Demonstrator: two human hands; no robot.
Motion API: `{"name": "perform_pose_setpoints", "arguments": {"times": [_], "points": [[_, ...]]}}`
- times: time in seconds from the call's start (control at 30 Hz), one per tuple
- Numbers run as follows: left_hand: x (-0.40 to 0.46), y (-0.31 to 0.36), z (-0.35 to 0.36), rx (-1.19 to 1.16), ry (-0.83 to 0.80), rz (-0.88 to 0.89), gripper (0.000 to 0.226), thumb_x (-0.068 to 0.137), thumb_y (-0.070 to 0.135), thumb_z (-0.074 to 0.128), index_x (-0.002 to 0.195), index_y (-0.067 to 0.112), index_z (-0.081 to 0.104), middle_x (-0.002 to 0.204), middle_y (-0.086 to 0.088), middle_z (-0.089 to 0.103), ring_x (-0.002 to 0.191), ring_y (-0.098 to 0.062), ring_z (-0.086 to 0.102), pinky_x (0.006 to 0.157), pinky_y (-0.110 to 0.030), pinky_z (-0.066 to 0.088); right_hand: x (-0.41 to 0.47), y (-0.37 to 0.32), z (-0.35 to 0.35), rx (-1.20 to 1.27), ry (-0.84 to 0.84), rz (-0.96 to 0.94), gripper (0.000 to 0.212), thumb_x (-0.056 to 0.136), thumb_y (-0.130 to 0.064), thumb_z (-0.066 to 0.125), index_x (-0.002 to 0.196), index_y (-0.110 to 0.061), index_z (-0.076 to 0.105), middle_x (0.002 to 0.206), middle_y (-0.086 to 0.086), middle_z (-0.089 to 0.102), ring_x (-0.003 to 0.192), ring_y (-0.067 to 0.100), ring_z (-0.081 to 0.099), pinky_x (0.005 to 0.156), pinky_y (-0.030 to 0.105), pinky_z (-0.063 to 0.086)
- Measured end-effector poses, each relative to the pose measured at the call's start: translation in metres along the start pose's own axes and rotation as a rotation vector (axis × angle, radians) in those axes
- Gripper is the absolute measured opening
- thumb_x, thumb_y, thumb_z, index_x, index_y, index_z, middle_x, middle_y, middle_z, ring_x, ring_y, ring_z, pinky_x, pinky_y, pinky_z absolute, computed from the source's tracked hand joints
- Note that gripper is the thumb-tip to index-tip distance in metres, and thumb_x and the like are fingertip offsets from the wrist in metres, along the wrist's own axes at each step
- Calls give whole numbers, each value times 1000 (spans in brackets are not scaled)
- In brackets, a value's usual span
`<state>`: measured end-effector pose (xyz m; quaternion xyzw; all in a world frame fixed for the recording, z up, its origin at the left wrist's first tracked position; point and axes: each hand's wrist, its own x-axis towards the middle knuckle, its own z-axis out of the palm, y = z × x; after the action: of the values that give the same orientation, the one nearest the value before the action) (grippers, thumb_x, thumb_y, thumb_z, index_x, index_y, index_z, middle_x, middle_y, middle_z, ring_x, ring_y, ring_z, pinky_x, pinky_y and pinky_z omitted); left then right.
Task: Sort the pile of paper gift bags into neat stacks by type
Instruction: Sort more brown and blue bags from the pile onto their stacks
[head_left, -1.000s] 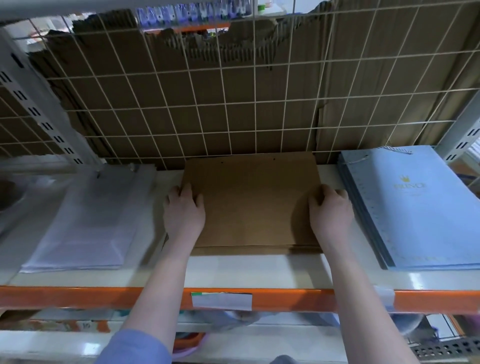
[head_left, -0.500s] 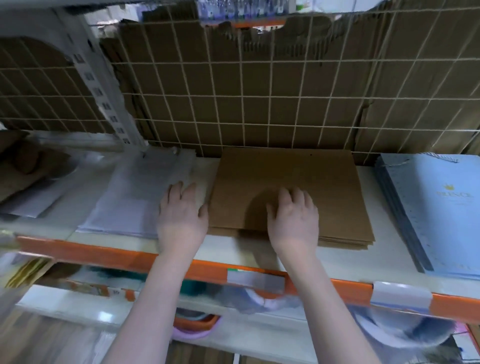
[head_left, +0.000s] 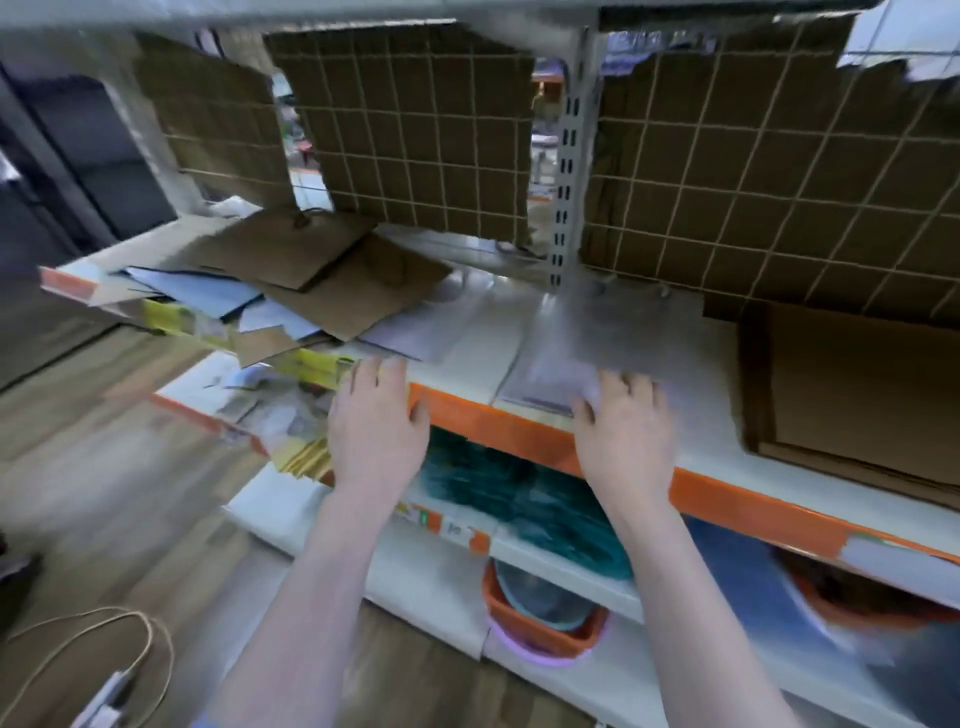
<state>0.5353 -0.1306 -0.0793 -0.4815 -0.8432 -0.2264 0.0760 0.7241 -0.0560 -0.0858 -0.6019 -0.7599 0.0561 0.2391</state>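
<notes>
A mixed pile of paper gift bags (head_left: 270, 291) lies at the left end of the white shelf (head_left: 467, 332): brown kraft bags on top, pale blue and yellow ones under them. A neat stack of translucent white bags (head_left: 587, 332) sits in the middle of the shelf. The stack of brown kraft bags (head_left: 852, 384) lies at the right. My left hand (head_left: 376, 421) hovers flat over the shelf's orange front edge, just right of the pile, holding nothing. My right hand (head_left: 623, 426) rests with straight fingers on the front of the white stack. The picture is blurred by motion.
A wire grid backed with cardboard (head_left: 415, 135) closes the rear of the shelf, with a grey upright post (head_left: 569, 156) in the middle. Below are a lower shelf with teal stuff (head_left: 519, 499) and an orange basin (head_left: 545, 613). A cord (head_left: 104, 639) lies on the wooden floor at left.
My view has swung left, bringing the mixed pile into sight. Both hands left the brown stack and moved left; the right one now lies on the white stack.
</notes>
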Motion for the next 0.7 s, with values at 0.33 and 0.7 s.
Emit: {"name": "perform_pose_setpoints", "arguments": {"times": [0.33, 0.7], "points": [[64, -149, -30, -62, 55, -165, 40, 87, 21, 58, 123, 6, 56, 131, -17, 51, 124, -36, 40, 100, -45, 34, 23, -149, 52, 18, -81, -52, 43, 96, -31, 42, 135, -12, 45, 134, 14, 47, 122, 31, 42, 98, 38, 33], [204, -237, 0, -48, 38, -125, 44, 94, 28, 51, 133, 7, 49, 140, -15, 44, 130, -31, 34, 104, -38, 30, 118, -242, 141, 82, -170, 44, 46, 97, -37, 40, 138, -18, 41, 139, 13, 43, 126, 33, 39, 102, 39, 34]]}}
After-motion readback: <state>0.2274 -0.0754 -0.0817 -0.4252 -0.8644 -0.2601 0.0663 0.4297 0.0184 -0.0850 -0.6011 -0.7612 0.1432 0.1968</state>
